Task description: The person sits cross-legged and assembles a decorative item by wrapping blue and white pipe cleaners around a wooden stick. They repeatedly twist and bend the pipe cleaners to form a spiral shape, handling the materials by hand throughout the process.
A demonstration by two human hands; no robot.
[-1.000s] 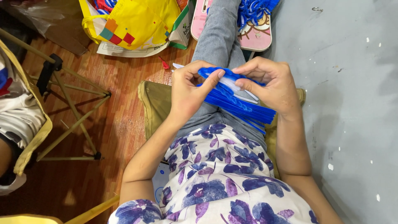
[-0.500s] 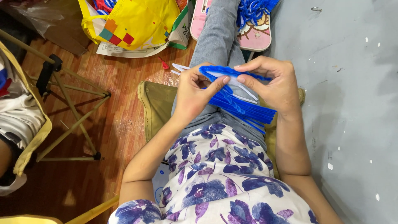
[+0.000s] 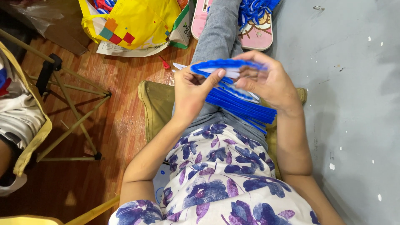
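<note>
I sit on a folding chair and look down at my lap. My left hand (image 3: 192, 91) and my right hand (image 3: 266, 81) both grip a curved blue plastic strip (image 3: 227, 64) with a white inner piece, held above my lap. A bundle of long blue strips (image 3: 241, 106) lies across my lap under the hands. Thumb and forefinger of the left hand pinch the near edge of the curved strip, while the fingers of the right hand wrap around its right end.
A yellow bag (image 3: 133, 21) stands on the wooden floor (image 3: 104, 121) at the top left. Pink slippers (image 3: 258, 35) and a heap of blue strips (image 3: 254, 8) lie ahead. A folding stool frame (image 3: 66, 104) is at the left. The grey wall (image 3: 354, 104) runs along the right.
Both hands have lifted the curved blue strip a little higher off the lap, and it now arches more. The bundle on the lap has stayed put.
</note>
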